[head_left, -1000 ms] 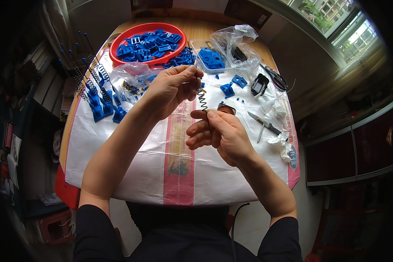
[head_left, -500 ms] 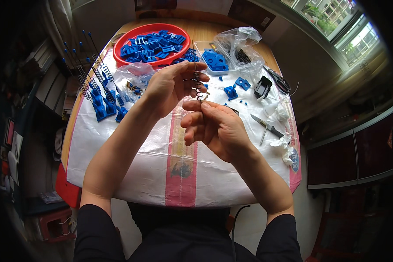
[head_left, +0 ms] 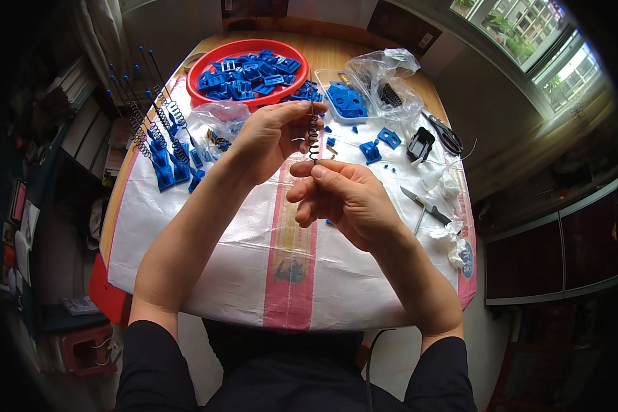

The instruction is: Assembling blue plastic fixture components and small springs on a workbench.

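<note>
A black coil spring (head_left: 314,141) stands upright between my hands above the middle of the table, with a thin dark rod running up through its top. My left hand (head_left: 271,141) is closed around the upper part, thumb and fingers near the rod. My right hand (head_left: 347,199) pinches the spring's lower end between thumb and index finger, its other fingers curled. Behind the hands lie small blue plastic parts, among them a blue bracket (head_left: 371,152) and a flat blue plate (head_left: 389,138).
A red basin (head_left: 194,91) full of blue parts stands at the back left, beside a clear tray (head_left: 364,117) and a plastic bag (head_left: 398,65). Blue stands (head_left: 163,175) with springs on rods rise at left. A knife (head_left: 429,207), scissors (head_left: 446,134) and crumpled tissue (head_left: 450,244) lie right.
The spring now stands straighter, with more of its coils showing between my hands. The whole view has shifted slightly; both hands keep nearly the same place.
</note>
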The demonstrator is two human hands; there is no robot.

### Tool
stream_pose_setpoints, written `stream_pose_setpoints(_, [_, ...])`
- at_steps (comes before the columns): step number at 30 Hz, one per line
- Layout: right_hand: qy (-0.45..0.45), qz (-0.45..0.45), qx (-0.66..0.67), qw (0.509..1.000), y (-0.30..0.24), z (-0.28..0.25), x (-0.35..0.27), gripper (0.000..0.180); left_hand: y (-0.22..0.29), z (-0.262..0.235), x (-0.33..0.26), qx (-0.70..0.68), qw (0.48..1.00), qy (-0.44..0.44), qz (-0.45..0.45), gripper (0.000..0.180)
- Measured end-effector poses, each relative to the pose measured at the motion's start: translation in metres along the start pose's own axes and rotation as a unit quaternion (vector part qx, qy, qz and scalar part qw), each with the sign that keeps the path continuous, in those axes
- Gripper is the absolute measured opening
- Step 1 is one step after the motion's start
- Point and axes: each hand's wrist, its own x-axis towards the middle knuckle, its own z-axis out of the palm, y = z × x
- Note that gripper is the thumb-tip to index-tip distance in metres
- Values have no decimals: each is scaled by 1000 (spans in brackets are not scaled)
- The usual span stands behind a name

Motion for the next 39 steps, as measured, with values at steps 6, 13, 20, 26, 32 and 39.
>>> stream_pose_setpoints(6, [12,14,-13,1000,2,-4,2,34,-3,-10,3,-19,1000,-20,-12,31])
stream_pose_setpoints(13, [38,21,47,998,-6,-3,4,40,-1,-7,0,-43,998,-36,-23,31])
stream_pose_setpoints(20, [15,14,35,999,1,-10,7,29,1,-1,-1,-31,997,-53,-37,35])
stream_pose_setpoints(26, [3,18,40,999,2,-10,7,26,1,-5,0,-42,999,-24,-20,34])
stream_pose_setpoints(32, [13,29,56,998,-1,-9,7,30,-6,-7,1,-43,998,-31,-16,24])
stream_pose_setpoints(39, [-30,-10,138,990,6,-19,13,33,-8,9,-6,5,997,-75,-26,20])
